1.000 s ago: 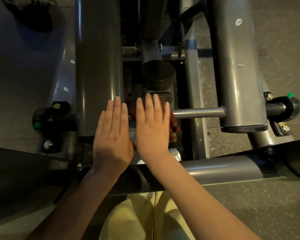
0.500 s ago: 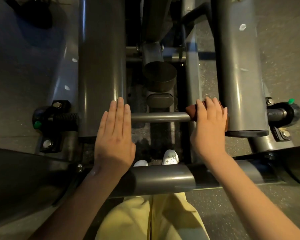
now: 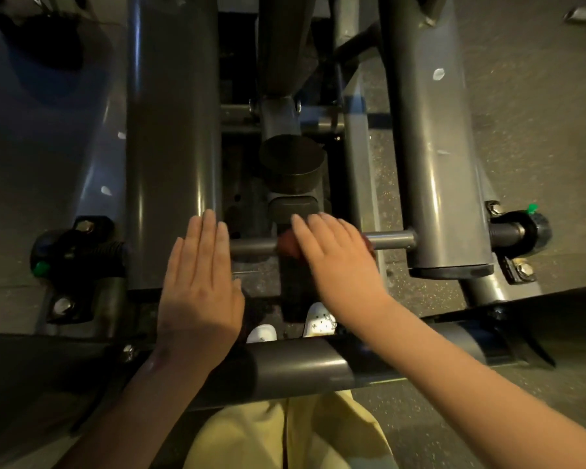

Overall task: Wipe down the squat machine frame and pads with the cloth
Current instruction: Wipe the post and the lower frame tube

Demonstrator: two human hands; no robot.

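speckled gym floor (image 3: 538,113) lies under the squat machine frame (image 3: 430,164). on its cross rod (image 3: 389,239), mid-span, the right hand (image 3: 339,262), fingers nearly straight, presses the reddish cloth (image 3: 286,247); the left hand (image 3: 200,286) rests flat, open, on the frame at left. better to wrap the rod's underside too. versus half a second ago, the cloth is further left, off the rod's right end.

Reddish cloth (image 3: 286,247) — on grey crossbar (image 3: 390,239), mid-span.
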